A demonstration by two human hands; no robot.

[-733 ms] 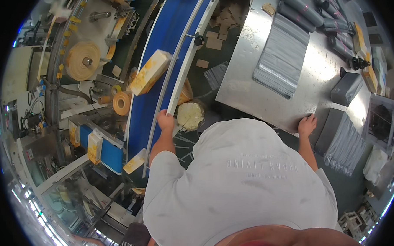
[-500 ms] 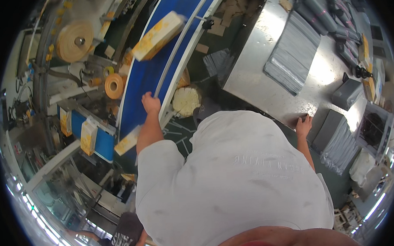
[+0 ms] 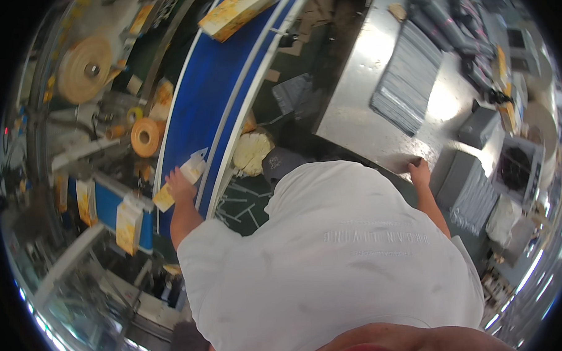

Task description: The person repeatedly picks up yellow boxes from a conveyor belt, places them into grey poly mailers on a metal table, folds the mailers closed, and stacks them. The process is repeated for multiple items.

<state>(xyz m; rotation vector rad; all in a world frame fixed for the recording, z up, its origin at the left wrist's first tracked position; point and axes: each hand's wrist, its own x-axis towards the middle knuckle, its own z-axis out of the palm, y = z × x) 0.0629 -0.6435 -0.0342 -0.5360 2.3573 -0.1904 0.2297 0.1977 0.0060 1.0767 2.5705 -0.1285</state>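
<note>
My left hand (image 3: 181, 184) lies over a long white-and-yellow pack (image 3: 193, 168) on the near part of the blue conveyor belt (image 3: 195, 113). Its fingers wrap across the middle, and both ends of the pack stick out. Farther up the belt rests another pack (image 3: 238, 13) of the same kind, tilted across it. My right hand (image 3: 419, 170) is at the near edge of the metal table (image 3: 353, 105), with fingers curled. Whatever they may hold there is too small to make out.
On the table lies a stack of grey plastic bags (image 3: 407, 78), with dark rolls (image 3: 436, 21) behind. A grey stack (image 3: 461, 181) stands right of my right hand. More packs (image 3: 129, 224) sit on a small side belt at left. A person's dark cap (image 3: 191, 342) shows at lower left.
My left hand has moved down and left from the bare belt onto the near pack. The other pack has travelled farther up the belt. My right hand stays at the table edge.
</note>
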